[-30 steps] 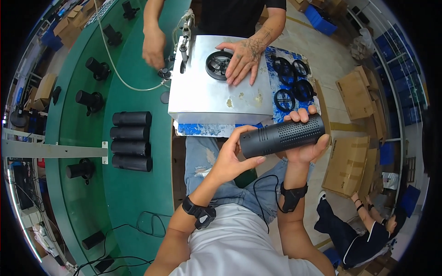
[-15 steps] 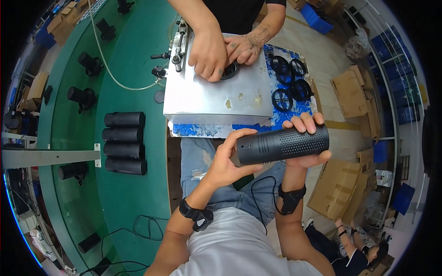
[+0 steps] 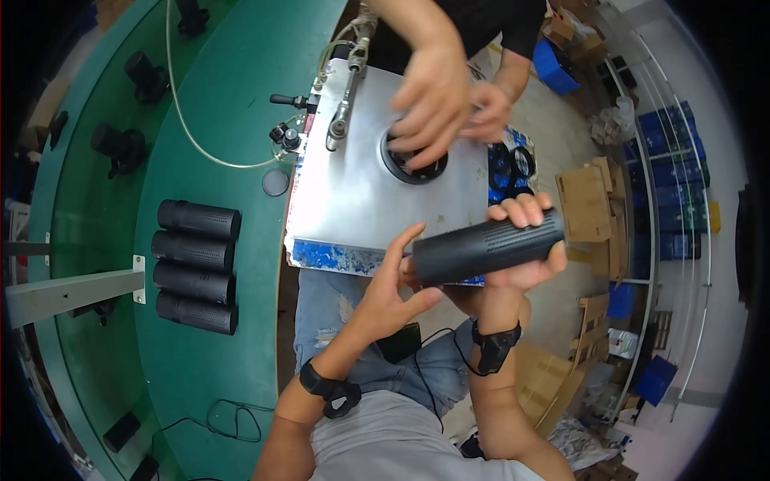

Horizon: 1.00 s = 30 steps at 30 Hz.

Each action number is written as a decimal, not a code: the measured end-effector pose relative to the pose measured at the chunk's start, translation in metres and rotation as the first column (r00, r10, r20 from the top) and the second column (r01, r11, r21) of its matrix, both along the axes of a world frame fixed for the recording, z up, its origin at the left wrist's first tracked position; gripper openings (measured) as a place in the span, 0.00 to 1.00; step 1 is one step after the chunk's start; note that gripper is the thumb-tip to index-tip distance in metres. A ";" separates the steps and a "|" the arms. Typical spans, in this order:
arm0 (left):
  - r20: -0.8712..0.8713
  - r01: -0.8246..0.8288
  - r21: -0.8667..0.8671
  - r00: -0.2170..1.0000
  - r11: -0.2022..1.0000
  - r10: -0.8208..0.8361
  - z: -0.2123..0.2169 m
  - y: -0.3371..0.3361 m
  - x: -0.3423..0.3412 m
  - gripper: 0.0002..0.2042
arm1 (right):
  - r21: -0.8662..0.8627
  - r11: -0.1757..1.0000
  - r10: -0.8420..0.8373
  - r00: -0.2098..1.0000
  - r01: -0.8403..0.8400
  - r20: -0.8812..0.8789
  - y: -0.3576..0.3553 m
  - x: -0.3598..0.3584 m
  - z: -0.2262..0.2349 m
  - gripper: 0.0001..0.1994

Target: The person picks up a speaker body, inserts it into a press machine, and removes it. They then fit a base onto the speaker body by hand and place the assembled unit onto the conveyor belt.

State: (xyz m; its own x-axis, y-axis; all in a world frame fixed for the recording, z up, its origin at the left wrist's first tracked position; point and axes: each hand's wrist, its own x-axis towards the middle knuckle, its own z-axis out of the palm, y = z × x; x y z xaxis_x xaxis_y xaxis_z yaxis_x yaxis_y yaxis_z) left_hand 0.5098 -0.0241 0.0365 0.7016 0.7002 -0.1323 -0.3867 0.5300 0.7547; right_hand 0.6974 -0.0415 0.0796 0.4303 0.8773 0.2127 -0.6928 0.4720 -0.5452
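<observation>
Green curved bench (image 3: 241,96) to the left, four black perforated cylinders (image 3: 196,266) lying on it in a row; metal plate (image 3: 361,192) ahead, a co-worker's hands (image 3: 437,104) over a black ring (image 3: 411,164); black perforated cylinder (image 3: 488,247) held level above the plate's near edge, right hand (image 3: 521,260) wrapped round it; left hand (image 3: 393,289) open, fingers spread, fingertips touching its left end.

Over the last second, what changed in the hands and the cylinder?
The co-worker's hands moved from the plate's edges onto the black ring. The left hand opened its fingers at the black perforated cylinder's end. The right hand still grips it; four cylinders lie unchanged.
</observation>
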 end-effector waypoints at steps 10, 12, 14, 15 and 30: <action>-0.087 0.060 -0.006 0.994 0.998 -0.060 -0.017 0.027 -0.047 0.17 | -0.060 0.943 -0.131 0.530 0.328 0.838 0.119 0.024 -0.019 0.23; -0.086 0.049 -0.008 0.995 0.999 -0.049 -0.012 0.028 -0.049 0.16 | -0.116 0.945 -0.058 0.506 0.306 0.861 0.123 0.016 -0.045 0.20; -0.100 0.011 0.025 0.995 1.000 -0.009 -0.005 0.036 -0.060 0.14 | -0.128 0.924 -0.069 0.487 0.360 0.871 0.126 0.005 -0.044 0.17; -0.104 -0.019 0.063 0.994 0.998 0.026 -0.001 0.042 -0.065 0.13 | -0.136 0.924 -0.063 0.494 0.357 0.867 0.124 -0.002 -0.046 0.17; -0.870 0.494 0.476 0.142 0.728 0.473 -0.083 0.315 -0.047 0.27 | 0.040 0.600 -0.384 0.244 0.799 0.891 0.132 -0.034 -0.055 0.17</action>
